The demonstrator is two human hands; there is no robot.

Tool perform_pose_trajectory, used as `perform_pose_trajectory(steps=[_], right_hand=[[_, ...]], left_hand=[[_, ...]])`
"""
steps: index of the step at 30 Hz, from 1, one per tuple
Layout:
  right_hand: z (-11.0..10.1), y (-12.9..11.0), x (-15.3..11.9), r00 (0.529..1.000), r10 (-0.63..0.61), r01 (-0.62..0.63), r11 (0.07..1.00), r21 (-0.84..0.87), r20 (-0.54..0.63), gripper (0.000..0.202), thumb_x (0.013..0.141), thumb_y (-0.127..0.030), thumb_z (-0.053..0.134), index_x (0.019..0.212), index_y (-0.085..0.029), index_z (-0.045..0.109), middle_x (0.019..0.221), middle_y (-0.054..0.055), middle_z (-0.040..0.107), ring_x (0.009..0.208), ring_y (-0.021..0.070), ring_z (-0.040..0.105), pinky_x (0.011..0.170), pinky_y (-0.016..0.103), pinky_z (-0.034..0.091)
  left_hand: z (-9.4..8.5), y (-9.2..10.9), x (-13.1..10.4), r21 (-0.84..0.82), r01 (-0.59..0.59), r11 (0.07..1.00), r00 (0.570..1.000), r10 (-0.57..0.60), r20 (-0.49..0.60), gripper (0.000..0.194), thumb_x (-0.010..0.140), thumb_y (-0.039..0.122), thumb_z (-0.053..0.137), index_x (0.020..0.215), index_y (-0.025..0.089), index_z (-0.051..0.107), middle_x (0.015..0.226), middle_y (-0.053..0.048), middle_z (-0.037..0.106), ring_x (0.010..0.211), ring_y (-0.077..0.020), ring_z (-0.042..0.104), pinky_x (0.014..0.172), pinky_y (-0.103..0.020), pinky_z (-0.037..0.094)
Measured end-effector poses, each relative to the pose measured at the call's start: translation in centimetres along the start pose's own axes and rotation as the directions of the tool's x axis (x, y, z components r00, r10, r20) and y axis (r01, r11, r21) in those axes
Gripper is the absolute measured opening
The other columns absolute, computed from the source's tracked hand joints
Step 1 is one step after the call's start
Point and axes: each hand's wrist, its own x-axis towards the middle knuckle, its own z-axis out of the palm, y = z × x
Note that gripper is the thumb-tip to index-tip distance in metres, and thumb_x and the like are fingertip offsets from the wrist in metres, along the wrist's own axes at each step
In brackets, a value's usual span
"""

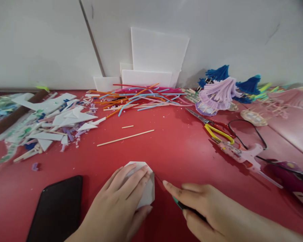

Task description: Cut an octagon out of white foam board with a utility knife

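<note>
Right grip (pixel 204 206) clasps a cutter (pixel 195 212), left grip (pixel 125 196) lies flat on white board (pixel 147 195), phone (pixel 58 210) and glue gun (pixel 251 156) flanking them.

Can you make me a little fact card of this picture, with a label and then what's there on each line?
Left hand: flat on a white piece
Right hand: holding a cutter
Cutter tip: by the piece's right edge; can't tell if it touches
Table: red
Left side: black phone, with scraps farther back
Middle: a long stick and a short stick
Right side: pink glue gun
Back: white sheets against the wall
</note>
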Motion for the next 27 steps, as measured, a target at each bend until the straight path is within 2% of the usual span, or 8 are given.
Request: perform_pose_trajectory(steps=[3, 7, 10, 13, 16, 19, 22, 27], right_hand=[[0.4, 0.2, -0.3, 0.999, -0.003, 0.005, 0.998, -0.058, 0.036, 0.065, 0.076, -0.010, 0.051, 0.141, -0.016, 0.049, 0.105, 0.013, 0.074, 0.083, 0.0290, 0.073, 0.076, 0.039, 0.061], [0.5, 0.4, -0.9, 1.000, -0.022, 0.020, 0.997, -0.077, -0.015, 0.065, 0.076, -0.009, 0.052, 0.140, -0.019, 0.051, 0.102, 0.012, 0.075, 0.079, 0.0283, 0.074, 0.072, 0.035, 0.062], [0.0, 0.5, -1.2, 0.998, -0.049, 0.048, 0.999, -0.009, -0.048, 0.062, 0.077, -0.010, 0.052, 0.138, -0.020, 0.054, 0.110, 0.010, 0.074, 0.090, 0.0276, 0.073, 0.077, 0.033, 0.061], [-0.5, 0.8, -1.2, 0.990, -0.036, 0.046, 0.996, 0.074, -0.133, 0.059, 0.080, -0.010, 0.049, 0.137, -0.024, 0.055, 0.124, 0.005, 0.068, 0.109, 0.0248, 0.067, 0.093, 0.033, 0.055], [-0.6, 1.5, -0.4, 0.962, -0.015, 0.058, 0.987, 0.151, -0.271, 0.057, 0.083, -0.012, 0.048, 0.138, -0.028, 0.054, 0.134, 0.002, 0.061, 0.119, 0.0227, 0.060, 0.101, 0.036, 0.050], [-0.2, 2.3, 0.6, 0.925, 0.030, 0.052, 0.978, 0.204, -0.378, 0.049, 0.090, -0.022, 0.049, 0.138, -0.027, 0.052, 0.135, 0.003, 0.060, 0.122, 0.0226, 0.058, 0.101, 0.038, 0.050], [0.1, 2.5, 1.4, 0.910, 0.026, 0.065, 0.977, 0.203, -0.414, 0.045, 0.092, -0.028, 0.050, 0.137, -0.024, 0.053, 0.133, 0.005, 0.062, 0.121, 0.0224, 0.059, 0.101, 0.037, 0.049], [0.8, 2.3, 1.9, 0.905, -0.048, 0.120, 0.982, 0.145, -0.423, 0.045, 0.090, -0.022, 0.050, 0.135, -0.021, 0.054, 0.127, 0.008, 0.066, 0.115, 0.0211, 0.062, 0.097, 0.035, 0.050]], left_hand=[[-0.1, 0.1, 0.0, -0.011, 0.009, 1.000, 1.000, -0.009, -0.002, 0.060, 0.081, 0.030, 0.060, 0.137, 0.012, 0.046, 0.132, -0.009, 0.061, 0.119, -0.0310, 0.055, 0.093, -0.047, 0.053], [-0.3, 0.2, 0.1, -0.040, 0.023, 0.999, 0.999, -0.022, 0.027, 0.060, 0.082, 0.030, 0.061, 0.137, 0.015, 0.043, 0.132, -0.007, 0.060, 0.120, -0.0301, 0.055, 0.093, -0.047, 0.052], [-0.4, 0.0, 0.1, -0.052, 0.045, 0.998, 0.998, -0.043, 0.048, 0.059, 0.084, 0.035, 0.061, 0.137, 0.017, 0.043, 0.132, -0.007, 0.061, 0.120, -0.0306, 0.055, 0.096, -0.053, 0.049], [-0.3, -0.2, 0.1, -0.049, 0.072, 0.996, 0.997, -0.070, 0.040, 0.057, 0.085, 0.047, 0.061, 0.131, 0.016, 0.047, 0.127, -0.009, 0.063, 0.122, -0.0342, 0.053, 0.098, -0.057, 0.045], [-0.2, -0.4, 0.0, -0.024, 0.116, 0.993, 0.993, -0.116, 0.007, 0.057, 0.086, 0.052, 0.058, 0.127, 0.013, 0.050, 0.121, -0.013, 0.064, 0.114, -0.0359, 0.056, 0.092, -0.055, 0.049], [-0.2, -0.2, -0.2, 0.041, 0.184, 0.982, 0.982, -0.183, -0.038, 0.050, 0.087, 0.043, 0.055, 0.126, 0.011, 0.052, 0.116, -0.015, 0.062, 0.098, -0.0334, 0.060, 0.079, -0.051, 0.053], [-0.2, 0.1, -0.4, 0.113, 0.232, 0.966, 0.971, -0.224, -0.079, 0.043, 0.089, 0.037, 0.051, 0.121, 0.009, 0.055, 0.108, -0.017, 0.061, 0.089, -0.0326, 0.059, 0.071, -0.048, 0.053], [-0.2, 0.4, -0.4, 0.217, 0.267, 0.939, 0.963, -0.251, -0.101, 0.044, 0.090, 0.042, 0.049, 0.109, 0.005, 0.060, 0.092, -0.016, 0.059, 0.078, -0.0324, 0.055, 0.066, -0.049, 0.050]])
